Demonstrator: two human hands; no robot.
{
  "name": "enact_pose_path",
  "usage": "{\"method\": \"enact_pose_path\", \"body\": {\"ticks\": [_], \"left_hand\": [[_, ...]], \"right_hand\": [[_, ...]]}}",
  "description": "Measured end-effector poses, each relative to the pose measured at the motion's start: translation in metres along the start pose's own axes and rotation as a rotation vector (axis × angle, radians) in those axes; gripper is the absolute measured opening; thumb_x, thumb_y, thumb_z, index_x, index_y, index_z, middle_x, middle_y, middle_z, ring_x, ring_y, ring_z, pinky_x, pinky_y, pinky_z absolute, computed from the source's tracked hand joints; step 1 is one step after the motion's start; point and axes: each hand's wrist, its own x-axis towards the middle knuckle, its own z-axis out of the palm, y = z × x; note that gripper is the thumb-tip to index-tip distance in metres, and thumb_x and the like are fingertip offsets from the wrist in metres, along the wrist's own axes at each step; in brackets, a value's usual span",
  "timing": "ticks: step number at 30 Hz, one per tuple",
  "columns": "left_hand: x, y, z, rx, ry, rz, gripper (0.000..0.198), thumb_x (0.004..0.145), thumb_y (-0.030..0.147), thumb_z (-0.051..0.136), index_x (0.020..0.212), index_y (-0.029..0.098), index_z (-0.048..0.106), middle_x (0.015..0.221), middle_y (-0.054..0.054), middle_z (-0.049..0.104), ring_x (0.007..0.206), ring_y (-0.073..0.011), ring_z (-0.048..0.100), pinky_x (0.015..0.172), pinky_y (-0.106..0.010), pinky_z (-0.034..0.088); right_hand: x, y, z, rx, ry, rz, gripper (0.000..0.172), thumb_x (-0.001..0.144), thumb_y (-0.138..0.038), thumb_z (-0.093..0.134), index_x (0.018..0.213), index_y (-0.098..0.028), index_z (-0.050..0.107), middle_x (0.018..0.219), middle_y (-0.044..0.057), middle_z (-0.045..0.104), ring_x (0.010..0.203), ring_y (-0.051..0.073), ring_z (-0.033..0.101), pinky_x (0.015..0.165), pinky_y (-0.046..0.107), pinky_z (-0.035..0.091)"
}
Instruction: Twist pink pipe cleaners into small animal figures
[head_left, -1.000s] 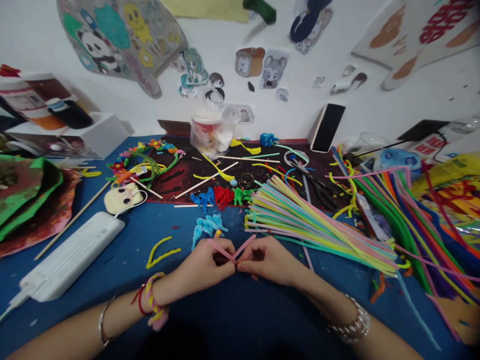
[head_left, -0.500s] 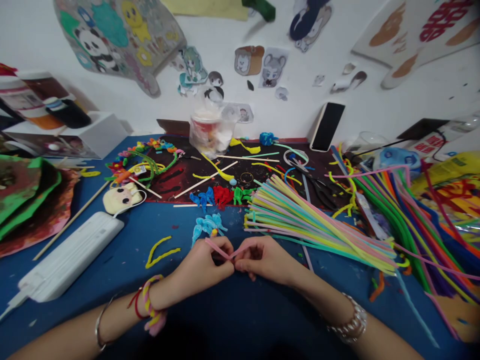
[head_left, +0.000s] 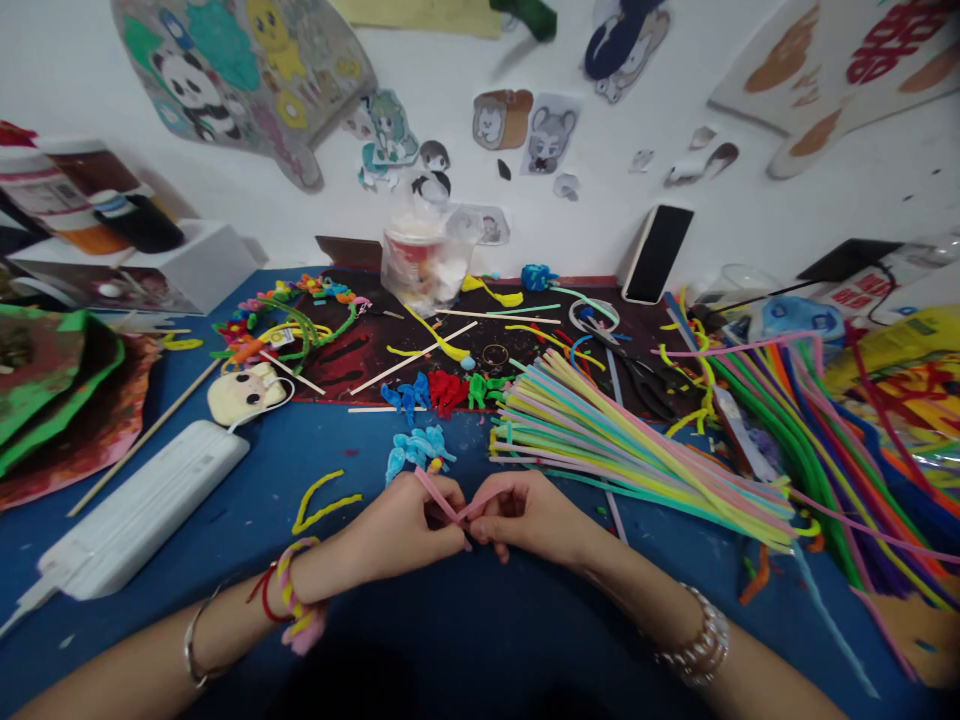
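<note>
A pink pipe cleaner [head_left: 436,494] is bent into a V between my two hands at the table's near middle. My left hand [head_left: 420,520] pinches it near the bend, with one end sticking up past the knuckles. My right hand [head_left: 521,515] has its fingers closed on the other arm of the pipe cleaner, close to the left fingertips. Just beyond the hands lies a cluster of twisted light-blue pipe cleaner pieces [head_left: 420,448]. A bent yellow pipe cleaner [head_left: 322,510] rests left of my left hand.
A large pastel pipe cleaner bundle [head_left: 637,450] lies right of my hands, with brighter ones [head_left: 817,450] farther right. Black scissors [head_left: 649,380] lie behind it. On the left are a white power strip [head_left: 142,510] and a wooden stick [head_left: 150,435]. A phone [head_left: 658,253] leans against the wall.
The upright end of the pink pipe cleaner has tilted slightly, and the V looks a little sharper. Both hands stay in nearly the same place.
</note>
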Motion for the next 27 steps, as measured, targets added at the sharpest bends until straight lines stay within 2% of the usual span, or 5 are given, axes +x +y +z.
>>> {"method": "enact_pose_path", "body": {"ticks": [4, 7, 11, 18, 27], "left_hand": [[0.004, -0.004, -0.001, -0.167, 0.069, -0.024, 0.012, 0.077, 0.025, 0.055, 0.077, 0.015, 0.062, 0.066, 0.000, 0.061, 0.059, -0.0119, 0.056, 0.056, -0.022, 0.043], [0.010, -0.008, -0.004, -0.423, -0.043, -0.090, 0.020, 0.080, 0.031, 0.056, 0.080, 0.013, 0.064, 0.066, -0.002, 0.064, 0.058, -0.0127, 0.059, 0.060, -0.024, 0.046], [0.014, -0.012, -0.009, -0.583, -0.130, -0.128, 0.023, 0.077, 0.032, 0.061, 0.085, 0.011, 0.065, 0.070, -0.005, 0.068, 0.062, -0.0143, 0.063, 0.061, -0.026, 0.050], [0.013, -0.010, -0.005, -0.600, -0.043, -0.128, 0.019, 0.071, 0.027, 0.069, 0.078, 0.010, 0.064, 0.065, -0.003, 0.068, 0.059, -0.0134, 0.064, 0.059, -0.024, 0.051], [0.014, -0.015, -0.004, -0.597, -0.156, -0.133, 0.026, 0.074, 0.033, 0.065, 0.087, 0.010, 0.063, 0.079, -0.009, 0.071, 0.071, -0.0181, 0.067, 0.067, -0.029, 0.054]], "right_hand": [[0.000, -0.003, -0.004, -0.031, 0.093, -0.031, 0.028, 0.066, -0.033, 0.071, 0.084, -0.012, 0.066, 0.057, -0.002, 0.061, 0.043, 0.006, 0.051, 0.045, 0.019, 0.044], [0.000, -0.004, -0.009, -0.062, 0.133, -0.023, 0.031, 0.067, -0.037, 0.070, 0.086, -0.012, 0.066, 0.057, -0.002, 0.059, 0.043, 0.006, 0.050, 0.045, 0.019, 0.043], [0.000, -0.003, -0.013, -0.078, 0.124, -0.018, 0.033, 0.068, -0.039, 0.069, 0.088, -0.012, 0.067, 0.059, -0.001, 0.059, 0.043, 0.006, 0.050, 0.045, 0.020, 0.042], [-0.001, -0.004, -0.007, -0.132, 0.121, -0.004, 0.029, 0.069, -0.041, 0.067, 0.070, -0.011, 0.066, 0.053, -0.001, 0.056, 0.045, 0.007, 0.047, 0.045, 0.019, 0.039], [0.001, -0.004, -0.004, -0.138, 0.112, -0.031, 0.032, 0.070, -0.045, 0.065, 0.069, -0.013, 0.062, 0.058, -0.001, 0.057, 0.046, 0.007, 0.046, 0.046, 0.020, 0.038]]}}
